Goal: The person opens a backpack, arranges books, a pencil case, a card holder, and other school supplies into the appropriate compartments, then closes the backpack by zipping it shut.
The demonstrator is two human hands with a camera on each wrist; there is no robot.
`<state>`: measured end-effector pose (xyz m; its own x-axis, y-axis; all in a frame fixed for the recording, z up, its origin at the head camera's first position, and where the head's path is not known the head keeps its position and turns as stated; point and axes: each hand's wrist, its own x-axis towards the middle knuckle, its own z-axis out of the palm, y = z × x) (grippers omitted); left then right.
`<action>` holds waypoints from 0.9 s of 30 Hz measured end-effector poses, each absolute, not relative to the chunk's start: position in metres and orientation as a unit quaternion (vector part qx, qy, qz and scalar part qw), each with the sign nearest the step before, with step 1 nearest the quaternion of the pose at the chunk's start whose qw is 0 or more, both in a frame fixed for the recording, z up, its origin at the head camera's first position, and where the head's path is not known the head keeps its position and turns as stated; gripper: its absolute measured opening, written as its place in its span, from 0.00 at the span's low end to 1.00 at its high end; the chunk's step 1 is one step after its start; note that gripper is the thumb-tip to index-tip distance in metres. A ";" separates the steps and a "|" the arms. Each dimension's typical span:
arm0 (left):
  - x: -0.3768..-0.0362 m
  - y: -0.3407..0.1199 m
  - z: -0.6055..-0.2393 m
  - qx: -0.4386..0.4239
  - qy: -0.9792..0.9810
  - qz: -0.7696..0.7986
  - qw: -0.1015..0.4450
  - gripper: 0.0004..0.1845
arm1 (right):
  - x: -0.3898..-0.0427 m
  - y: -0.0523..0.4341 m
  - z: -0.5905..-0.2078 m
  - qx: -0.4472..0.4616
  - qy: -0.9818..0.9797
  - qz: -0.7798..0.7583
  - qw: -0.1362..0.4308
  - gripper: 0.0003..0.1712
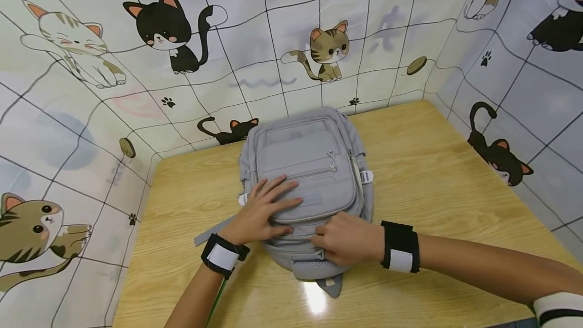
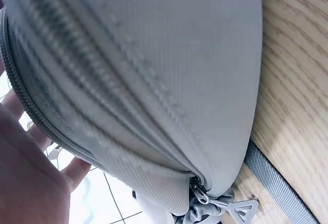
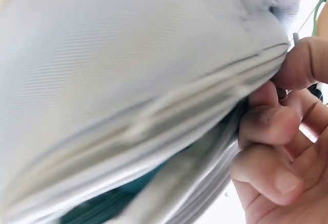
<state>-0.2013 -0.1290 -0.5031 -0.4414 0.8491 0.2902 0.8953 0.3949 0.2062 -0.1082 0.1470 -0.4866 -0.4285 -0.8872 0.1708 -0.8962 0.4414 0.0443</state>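
A grey backpack (image 1: pixel 296 148) lies front side up on the wooden table. My left hand (image 1: pixel 257 214) rests on its front pocket with the fingers spread. Lower down, my right hand (image 1: pixel 346 239) has its fingers curled and pinches the zipper at the lower right edge. The right wrist view shows thumb and fingers closed there, mostly hiding the zipper pull. Beside them the zipper gapes, and a dark teal lining (image 3: pixel 102 203) shows inside. In the left wrist view, a triangular zipper pull (image 2: pixel 243 209) hangs at the end of a side zipper.
The table (image 1: pixel 432 176) meets cat-print wall sheets (image 1: pixel 255 29) at the back and sides. A grey strap (image 1: pixel 211 232) sticks out at the bag's left. White buckles (image 1: pixel 366 176) sit on its sides, and a grey flap (image 1: pixel 331 286) pokes out at the bottom.
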 end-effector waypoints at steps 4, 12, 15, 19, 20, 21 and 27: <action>-0.200 -0.126 -0.503 -0.518 -0.836 -0.172 0.065 0.39 | -0.108 0.160 -0.489 0.515 -0.852 0.051 0.077 0.07; -0.197 -0.124 -0.503 -0.507 -0.842 -0.176 0.053 0.40 | -0.107 0.165 -0.493 0.502 -0.856 0.061 0.109 0.12; -0.197 -0.123 -0.504 -0.507 -0.841 -0.179 0.056 0.39 | -0.106 0.170 -0.494 0.491 -0.860 0.100 0.101 0.16; -0.198 -0.124 -0.505 -0.509 -0.840 -0.181 0.058 0.39 | -0.104 0.179 -0.494 0.476 -0.862 0.140 0.099 0.19; -0.198 -0.124 -0.505 -0.508 -0.840 -0.182 0.057 0.39 | -0.103 0.182 -0.494 0.474 -0.863 0.144 0.100 0.20; -0.198 -0.124 -0.505 -0.509 -0.839 -0.183 0.058 0.38 | -0.103 0.184 -0.494 0.471 -0.864 0.146 0.101 0.20; -0.197 -0.124 -0.505 -0.511 -0.837 -0.188 0.058 0.37 | -0.102 0.204 -0.496 0.456 -0.869 0.140 0.129 0.22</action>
<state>-0.1974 -0.1240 -0.5053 -0.4709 0.8335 0.2889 0.8770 0.4070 0.2552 -0.1017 0.2044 -0.4961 -0.5502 -0.7568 0.3528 -0.8294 0.5441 -0.1262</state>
